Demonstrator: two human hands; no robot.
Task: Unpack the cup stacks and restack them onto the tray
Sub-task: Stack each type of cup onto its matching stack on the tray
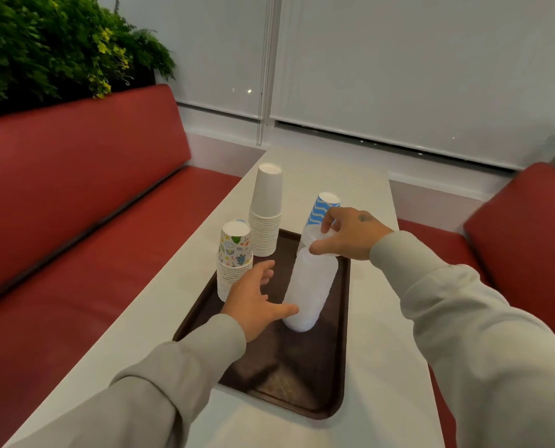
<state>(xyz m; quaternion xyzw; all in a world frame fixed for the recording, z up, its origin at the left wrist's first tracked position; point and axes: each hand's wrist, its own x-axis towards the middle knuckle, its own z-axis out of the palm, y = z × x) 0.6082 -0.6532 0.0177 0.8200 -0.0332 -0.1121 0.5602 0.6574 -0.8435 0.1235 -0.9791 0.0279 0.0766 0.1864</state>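
Grey sleeves reach up from the bottom of the frame over a dark brown tray on the white tabletop. At centre, a translucent cup stack stands tilted on the tray. Of the two hands, the left hand is spread, thumb against the stack's base; the right hand pinches its top. Just behind stands a blue-waved stack. A white stack and a patterned stack stand at the tray's left edge.

I've got the tray's near half wide open. White stack and patterned stack crowd its far-left edge; clear stack blocks the middle, blue stack just beyond it.
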